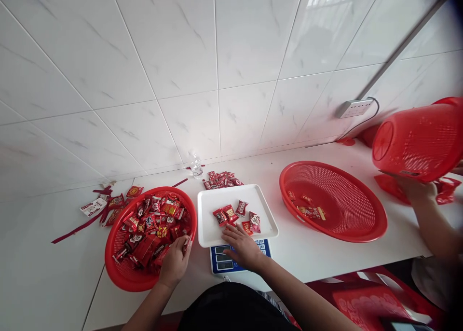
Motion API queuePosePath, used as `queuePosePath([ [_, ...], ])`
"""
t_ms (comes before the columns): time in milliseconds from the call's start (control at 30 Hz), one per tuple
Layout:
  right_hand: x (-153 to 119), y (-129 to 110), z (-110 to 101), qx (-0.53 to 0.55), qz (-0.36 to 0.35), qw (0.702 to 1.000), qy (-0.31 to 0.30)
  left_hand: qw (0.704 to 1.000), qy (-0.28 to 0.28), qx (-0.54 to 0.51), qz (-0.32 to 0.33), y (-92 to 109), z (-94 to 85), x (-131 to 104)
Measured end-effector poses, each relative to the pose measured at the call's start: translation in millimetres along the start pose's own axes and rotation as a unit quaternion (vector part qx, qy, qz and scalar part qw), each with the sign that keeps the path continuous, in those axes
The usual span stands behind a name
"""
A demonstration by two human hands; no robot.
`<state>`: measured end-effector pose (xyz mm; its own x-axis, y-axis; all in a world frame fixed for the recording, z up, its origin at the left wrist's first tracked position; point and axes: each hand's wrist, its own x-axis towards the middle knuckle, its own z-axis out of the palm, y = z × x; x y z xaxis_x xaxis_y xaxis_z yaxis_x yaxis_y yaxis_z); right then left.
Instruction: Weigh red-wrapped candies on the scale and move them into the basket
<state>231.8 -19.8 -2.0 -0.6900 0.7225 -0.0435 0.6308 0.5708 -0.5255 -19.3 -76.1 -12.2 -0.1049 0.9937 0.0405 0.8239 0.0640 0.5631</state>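
Sweets (pixel 241 207) in small wrappers, mostly red, lie in a loose group on the white tray (pixel 207 233), toward its front edge. The tray sits on top of a scale (pixel 224 257), and the blue panel with display windows comes out in front of it, I suppose so that the person can read it from this side. The right hand (pixel 244 249) reaches over a part of this panel, with its fingers apart and stretched, clamped on nothing. Its fingertips are at the nearest sweets, but I cannot tell whether they press on them or only hover.

The left hand (pixel 174 261) is at the right side of the full basket (pixel 126 286), thumb and fingers together on one wrapped piece (pixel 187 244). Probably it is pinched in this way because such a small thing needs only the fingertips. The full basket stands just beside the tray, which makes the way between them short, and its sloping wall holds the heap together.

Behind the tray, a small pile (pixel 222 180) lies near a clear bottle (pixel 196 167). On the right, a wide basket (pixel 378 220) contains only few packets. Farther right, a co-worker's hand (pixel 421 188) seems to support a tilted basket (pixel 415 138) from below.
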Motion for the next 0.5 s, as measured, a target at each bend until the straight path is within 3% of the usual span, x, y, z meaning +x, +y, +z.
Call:
queuePosePath([
  [167,-16,21,-11,0.0,0.017,0.996,0.083,1.0,0.002,0.004,-0.004,-1,1.2,0],
  [267,-19,35,-13,-0.033,0.111,0.985,0.127,1.0,-0.007,-0.002,-0.01,-1,0.7,0],
  [400,-11,47,-12,-0.056,0.25,0.96,0.117,1.0,-0.018,-0.014,-0.021,1,-0.7,-1],
  [500,4,46,-10,-0.046,0.273,0.957,0.091,0.999,-0.021,-0.018,-0.022,1,-1.1,-1],
])
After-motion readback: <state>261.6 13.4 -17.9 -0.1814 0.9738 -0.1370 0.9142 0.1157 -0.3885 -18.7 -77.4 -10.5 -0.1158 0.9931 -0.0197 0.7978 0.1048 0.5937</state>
